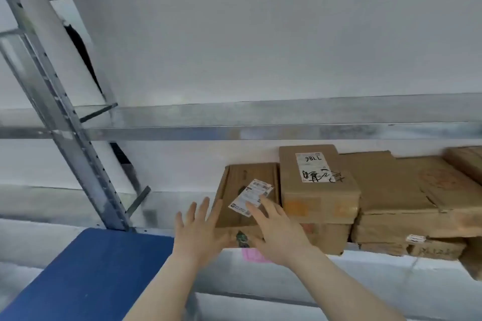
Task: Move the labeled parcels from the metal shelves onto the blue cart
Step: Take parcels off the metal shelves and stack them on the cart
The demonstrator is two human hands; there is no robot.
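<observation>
A brown cardboard parcel with a white shipping label lies at the left end of a row of boxes on the metal shelf. My left hand is spread open at the parcel's left front corner, fingers apart. My right hand reaches over its front right part, fingertips at the label's edge, fingers apart. Neither hand grips it. The blue cart sits at the lower left, its flat top bare.
To the right stand a taller labeled box on a flatter one, then a stack of worn cardboard boxes. A slanted metal upright rises at the left. An upper shelf beam runs overhead. A pink tag sticks on the shelf edge.
</observation>
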